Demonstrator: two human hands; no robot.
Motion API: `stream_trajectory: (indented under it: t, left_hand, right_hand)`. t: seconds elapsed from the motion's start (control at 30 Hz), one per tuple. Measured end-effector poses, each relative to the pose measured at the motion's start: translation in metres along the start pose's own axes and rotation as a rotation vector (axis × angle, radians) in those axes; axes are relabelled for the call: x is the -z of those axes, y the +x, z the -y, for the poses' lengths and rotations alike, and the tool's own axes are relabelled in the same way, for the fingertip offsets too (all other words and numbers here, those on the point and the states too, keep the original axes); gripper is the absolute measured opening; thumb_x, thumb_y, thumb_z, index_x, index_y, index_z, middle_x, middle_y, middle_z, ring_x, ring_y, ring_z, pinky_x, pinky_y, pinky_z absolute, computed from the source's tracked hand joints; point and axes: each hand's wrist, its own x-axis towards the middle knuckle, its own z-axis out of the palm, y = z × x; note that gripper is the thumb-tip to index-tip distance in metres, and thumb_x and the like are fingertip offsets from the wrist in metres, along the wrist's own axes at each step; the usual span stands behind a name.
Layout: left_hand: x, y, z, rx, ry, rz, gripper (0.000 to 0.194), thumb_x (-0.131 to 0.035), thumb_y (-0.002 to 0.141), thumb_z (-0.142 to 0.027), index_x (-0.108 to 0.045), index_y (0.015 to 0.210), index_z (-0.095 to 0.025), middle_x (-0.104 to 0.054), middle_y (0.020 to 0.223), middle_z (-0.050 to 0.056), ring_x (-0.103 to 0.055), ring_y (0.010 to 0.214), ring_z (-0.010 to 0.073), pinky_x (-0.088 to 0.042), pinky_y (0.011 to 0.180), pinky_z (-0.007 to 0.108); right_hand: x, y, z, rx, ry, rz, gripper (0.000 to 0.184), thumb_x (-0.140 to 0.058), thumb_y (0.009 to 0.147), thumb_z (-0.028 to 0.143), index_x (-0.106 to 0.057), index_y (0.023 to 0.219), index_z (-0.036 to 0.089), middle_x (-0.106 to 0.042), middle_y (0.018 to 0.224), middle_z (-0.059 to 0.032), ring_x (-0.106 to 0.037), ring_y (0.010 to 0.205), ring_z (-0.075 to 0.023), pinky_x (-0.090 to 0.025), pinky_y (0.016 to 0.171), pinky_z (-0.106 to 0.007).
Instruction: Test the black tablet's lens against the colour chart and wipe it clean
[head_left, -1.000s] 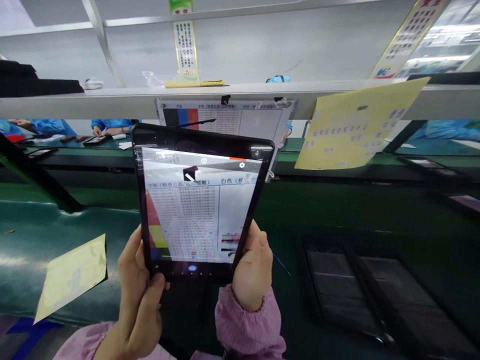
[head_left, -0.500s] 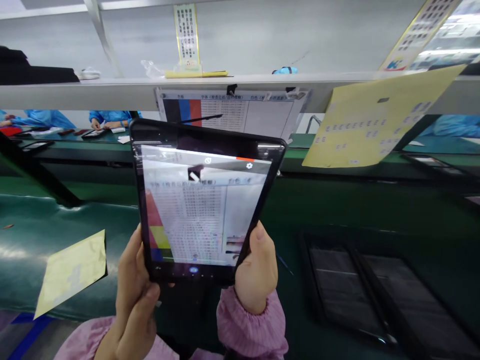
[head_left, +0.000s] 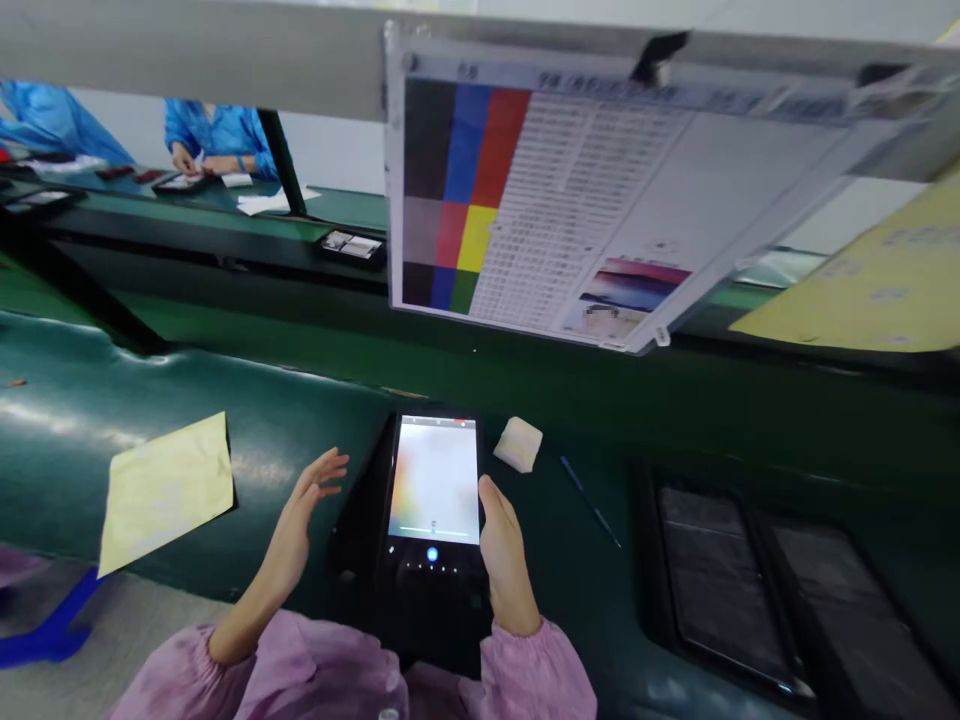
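Observation:
A black tablet (head_left: 437,480) with a lit, blurry camera screen is low over the green bench, above a dark flat tray or case (head_left: 360,520). My right hand (head_left: 506,550) grips the tablet's right edge, the thumb along its side and the other fingers hidden. To the left, my left hand (head_left: 295,520) is off the tablet, fingers stretched out and holding nothing. A whitish square pad (head_left: 519,444) lies just beyond my right hand, and a thin blue pen-like stick (head_left: 590,500) lies to its right.
A colour-and-text test chart (head_left: 555,200) hangs from the shelf ahead. Two dark tablets in black trays (head_left: 724,580) lie on the right. Yellow paper (head_left: 171,490) rests on the left, and another yellow sheet (head_left: 877,270) hangs at right. Co-workers in blue sleeves (head_left: 217,140) work beyond.
The tablet has come down from in front of the chart to the bench. My left hand has let go of it and moved off to the left. The view has tilted down.

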Motion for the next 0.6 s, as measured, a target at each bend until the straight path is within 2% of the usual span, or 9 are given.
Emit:
stream_trajectory:
  t: [0.1, 0.2, 0.33, 0.6]
  left_hand:
    - [0.007, -0.004, 0.039, 0.087, -0.053, 0.01, 0.058, -0.049, 0.1, -0.055, -0.05, 0.148, -0.022, -0.055, 0.153, 0.014, -0.05, 0.143, 0.0311, -0.039, 0.119, 0.05]
    - [0.007, -0.016, 0.056, 0.142, -0.11, 0.072, 0.058, -0.049, 0.101, -0.05, -0.045, 0.153, -0.024, -0.047, 0.16, 0.012, -0.04, 0.151, 0.0295, -0.03, 0.126, 0.05]
    - [0.01, -0.024, 0.055, 0.163, -0.154, 0.159, 0.057, -0.055, 0.098, -0.038, -0.046, 0.154, -0.028, -0.041, 0.165, 0.007, -0.032, 0.156, 0.0282, -0.021, 0.131, 0.048]
    - [0.026, -0.019, 0.051, 0.163, -0.197, 0.314, 0.067, -0.057, 0.093, -0.021, -0.041, 0.157, -0.035, -0.035, 0.168, 0.001, -0.024, 0.158, 0.0248, -0.014, 0.132, 0.047]
  right_hand:
    - [-0.007, -0.005, -0.023, -0.079, -0.047, 0.014, 0.06, -0.062, 0.09, 0.073, -0.078, 0.112, 0.019, -0.075, 0.12, -0.0088, -0.067, 0.118, -0.0347, -0.053, 0.105, -0.043]
    - [-0.022, -0.015, -0.032, -0.119, -0.08, 0.057, 0.068, -0.062, 0.087, 0.079, -0.078, 0.112, 0.017, -0.076, 0.118, -0.0102, -0.067, 0.116, -0.035, -0.051, 0.106, -0.043]
    - [-0.037, -0.022, -0.042, -0.156, -0.114, 0.042, 0.072, -0.061, 0.086, 0.082, -0.076, 0.116, 0.019, -0.074, 0.123, -0.0098, -0.064, 0.122, -0.0341, -0.049, 0.109, -0.044]
    - [-0.045, -0.022, -0.05, -0.155, -0.193, -0.044, 0.069, -0.056, 0.091, 0.079, -0.071, 0.124, 0.021, -0.07, 0.131, -0.0092, -0.061, 0.128, -0.031, -0.047, 0.112, -0.043]
